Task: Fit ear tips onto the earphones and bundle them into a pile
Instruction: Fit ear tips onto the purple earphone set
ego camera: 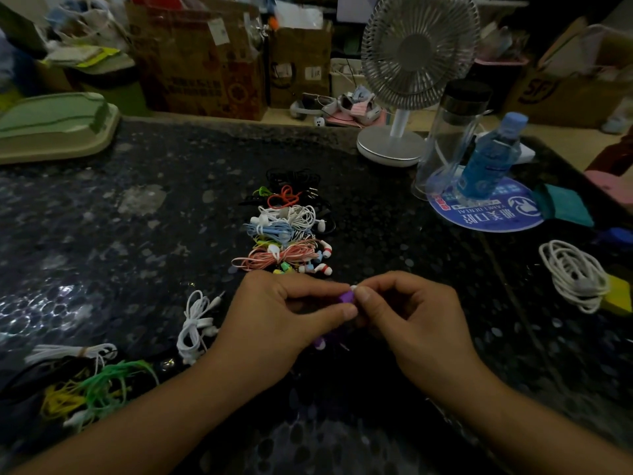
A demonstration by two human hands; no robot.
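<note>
Left hand [291, 310] fingers pinch a small purple earphone [345, 298]; right hand [407, 313] fingers pinch its white ear tip [353, 287] above the dark speckled counter [137, 234].

Bundled earphone pile [291, 228] blocks straight ahead; bare counter [137, 234] lies open left, fan [407, 84] and bottles [489, 156] crowd right.

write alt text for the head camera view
Two hands meet over a dark speckled table: the left hand holds a purple earphone while the right hand pinches a white ear tip against it. Behind them lies a pile of bundled earphones.
</note>
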